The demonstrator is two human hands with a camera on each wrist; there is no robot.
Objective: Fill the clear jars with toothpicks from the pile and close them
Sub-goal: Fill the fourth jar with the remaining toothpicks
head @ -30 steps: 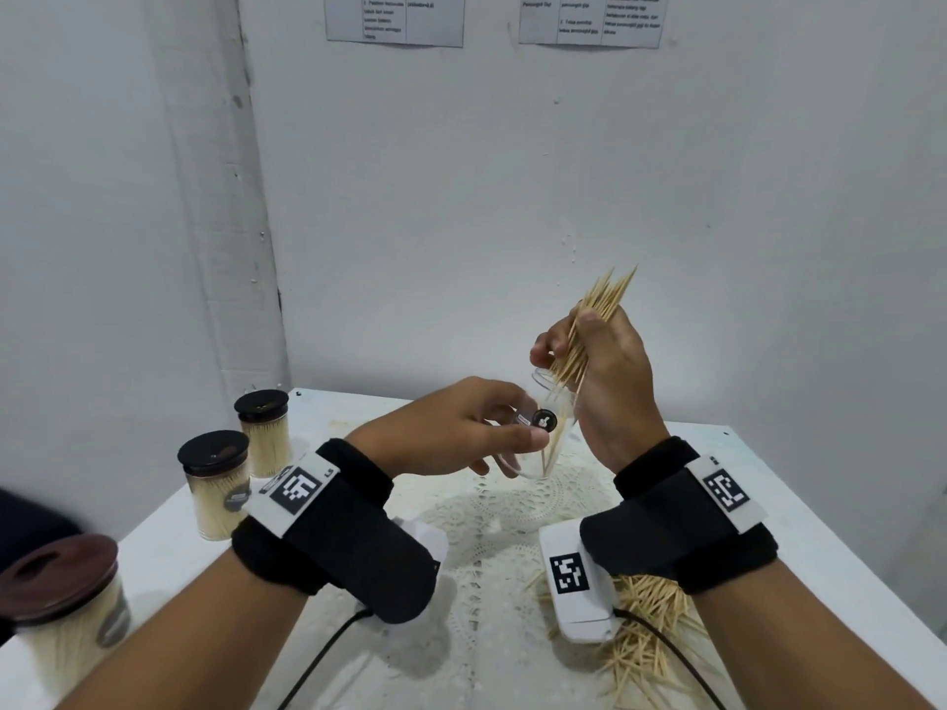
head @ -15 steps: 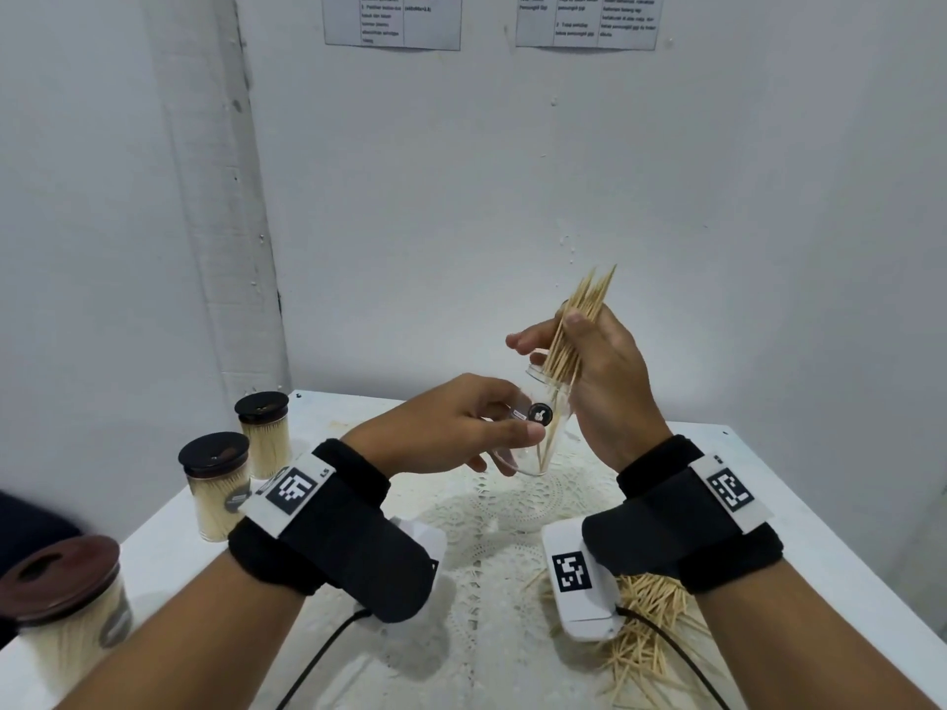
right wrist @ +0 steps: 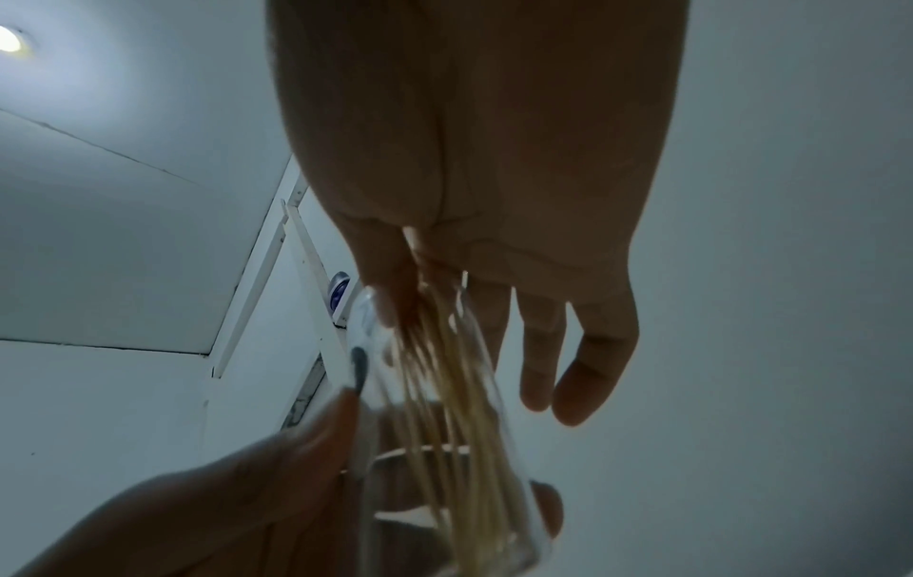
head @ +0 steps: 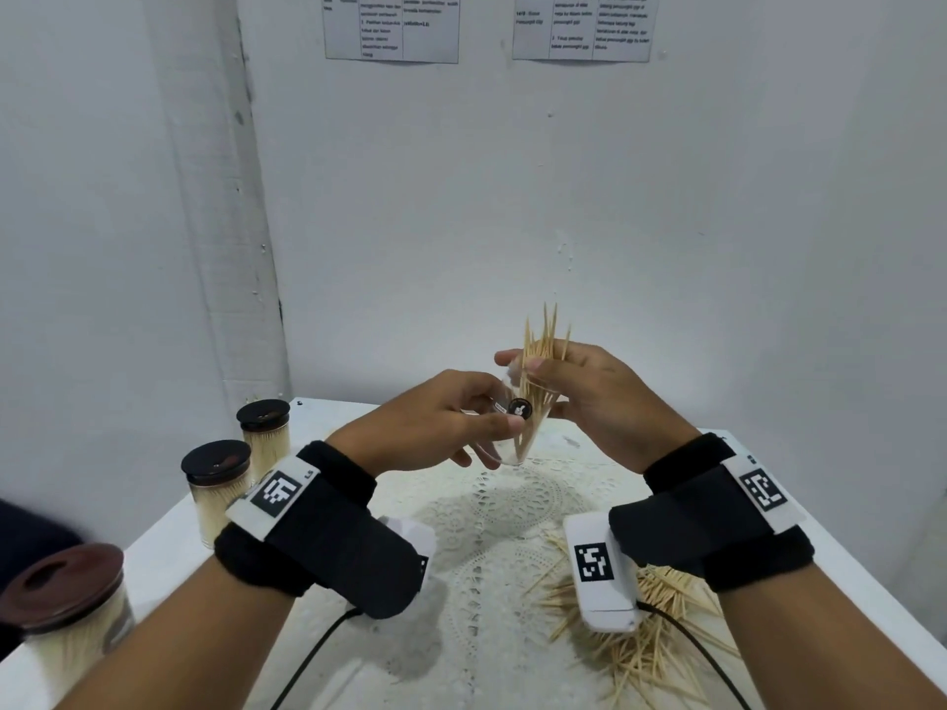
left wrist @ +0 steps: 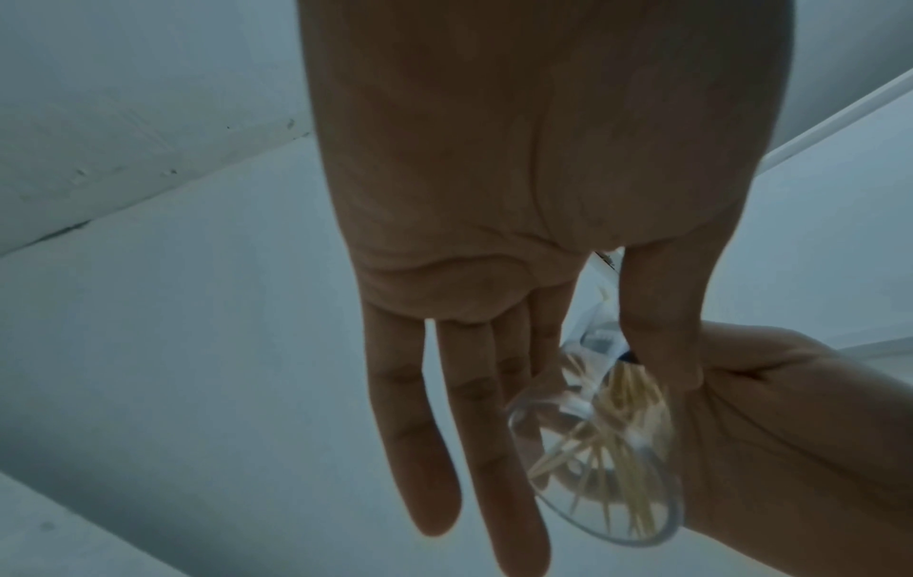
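Note:
My left hand point(head: 461, 422) holds a small clear jar point(head: 520, 438) up above the table, thumb and fingers round its side; a round black sticker shows on the jar's wall. My right hand point(head: 558, 381) pinches a bundle of toothpicks point(head: 543, 345) whose lower ends stand inside the jar and whose tips fan out above my fingers. In the left wrist view the jar's base point(left wrist: 598, 468) shows with toothpicks inside. The right wrist view looks down the jar point(right wrist: 444, 449) along the toothpicks point(right wrist: 459, 390). The loose toothpick pile point(head: 645, 622) lies under my right wrist.
Three filled jars with dark lids stand along the table's left side: one far point(head: 265, 433), one in the middle point(head: 218, 486), one close at the left edge point(head: 66, 602). A lace doily point(head: 492, 509) covers the table's middle. White walls enclose the table point(head: 799, 509).
My right hand has turned the toothpick bundle from leaning right to nearly upright and lowered it deeper into the jar. My left hand and the jar have stayed about where they were.

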